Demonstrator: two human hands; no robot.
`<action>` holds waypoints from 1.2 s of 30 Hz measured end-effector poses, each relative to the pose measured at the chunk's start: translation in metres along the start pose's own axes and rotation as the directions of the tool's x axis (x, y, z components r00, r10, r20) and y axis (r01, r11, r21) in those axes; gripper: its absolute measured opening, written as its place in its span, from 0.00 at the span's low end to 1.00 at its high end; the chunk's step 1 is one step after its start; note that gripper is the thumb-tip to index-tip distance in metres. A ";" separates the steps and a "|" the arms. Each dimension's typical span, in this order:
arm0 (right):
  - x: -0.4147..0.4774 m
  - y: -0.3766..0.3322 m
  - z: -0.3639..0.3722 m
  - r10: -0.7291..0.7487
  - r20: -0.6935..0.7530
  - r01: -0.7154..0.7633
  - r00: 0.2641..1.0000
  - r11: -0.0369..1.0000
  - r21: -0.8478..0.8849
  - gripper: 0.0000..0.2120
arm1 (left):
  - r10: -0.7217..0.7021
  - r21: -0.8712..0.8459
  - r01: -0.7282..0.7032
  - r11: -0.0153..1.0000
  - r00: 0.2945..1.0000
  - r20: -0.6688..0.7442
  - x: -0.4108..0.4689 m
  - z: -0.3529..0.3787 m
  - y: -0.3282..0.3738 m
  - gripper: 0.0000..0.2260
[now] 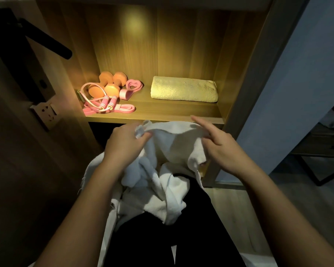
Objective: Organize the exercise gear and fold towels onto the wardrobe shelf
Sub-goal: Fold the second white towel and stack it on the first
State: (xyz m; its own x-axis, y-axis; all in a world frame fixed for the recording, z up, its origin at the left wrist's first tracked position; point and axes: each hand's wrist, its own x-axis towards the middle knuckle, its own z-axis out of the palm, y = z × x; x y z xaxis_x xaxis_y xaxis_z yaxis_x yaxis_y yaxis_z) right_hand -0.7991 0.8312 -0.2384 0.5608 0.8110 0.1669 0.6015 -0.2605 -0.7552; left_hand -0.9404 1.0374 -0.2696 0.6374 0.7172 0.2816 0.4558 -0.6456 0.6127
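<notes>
A crumpled white towel (174,147) hangs over my lap in front of the wardrobe shelf (162,110). My left hand (123,143) pinches a bunched corner of it at the top left. My right hand (220,147) holds the towel's upper right edge with thumb and lower fingers, its index finger pointing out straight. On the shelf lies a folded cream towel (184,89) at the right. At the left sit orange dumbbells (108,83), a pink jump rope (102,103) and pink resistance bands (129,87).
A dark door with a black handle (46,41) stands open at the left, beside a wall socket (46,112). A pale wall panel (297,93) flanks the wardrobe on the right, with a dark metal-framed table (320,149) beyond it. Wooden floor lies below.
</notes>
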 end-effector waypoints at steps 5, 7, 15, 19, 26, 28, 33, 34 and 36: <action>0.007 -0.031 -0.011 -0.138 0.118 0.106 0.983 0.964 0.243 0.18 | 0.054 -0.239 -0.047 0.970 0.998 0.023 0.005 -0.005 0.023 0.08; 0.014 -0.043 -0.022 -0.175 0.213 0.127 0.961 0.967 0.222 0.17 | 0.063 -0.305 -0.057 0.951 0.998 0.009 0.011 -0.012 0.034 0.09; 0.046 -0.072 -0.049 -0.213 0.120 0.239 0.970 0.932 -0.274 0.10 | 0.183 -0.427 -0.053 0.903 0.946 0.268 0.036 -0.057 0.076 0.08; 0.046 -0.080 -0.058 -0.198 -0.034 0.099 0.980 0.621 -0.778 0.08 | 0.140 -0.485 -0.007 0.875 0.961 0.239 0.044 -0.059 0.075 0.08; 0.042 -0.080 -0.030 -0.282 0.136 0.286 0.950 0.958 -0.007 0.11 | 0.040 -0.631 -0.012 0.775 0.999 0.030 0.017 -0.042 0.081 0.09; 0.040 -0.075 -0.011 -0.261 0.068 0.247 0.963 0.954 0.168 0.11 | 0.005 -0.671 0.010 0.741 1.000 0.021 0.005 -0.036 0.079 0.08; 0.034 -0.061 0.026 -0.094 0.105 0.053 0.990 0.939 0.339 0.09 | -0.066 -0.659 0.046 0.751 0.998 -0.006 -0.021 -0.017 0.059 0.08; 0.033 -0.058 0.033 -0.077 0.122 0.028 0.989 0.931 0.364 0.09 | -0.083 -0.648 0.054 0.760 0.996 -0.014 -0.025 -0.013 0.054 0.08; 0.031 -0.051 0.041 -0.075 0.159 0.010 0.984 0.926 0.376 0.08 | -0.100 -0.640 0.060 0.766 0.995 -0.027 -0.032 -0.007 0.044 0.07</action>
State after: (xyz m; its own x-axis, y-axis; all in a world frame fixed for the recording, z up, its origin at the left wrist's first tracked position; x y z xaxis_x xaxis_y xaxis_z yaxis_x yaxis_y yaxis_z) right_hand -0.8363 0.8913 -0.2207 0.4162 0.9013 0.1203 0.3488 -0.0361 -0.9365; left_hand -0.9449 0.9881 -0.2461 0.5718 0.7850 0.2383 -0.0106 -0.2834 0.9590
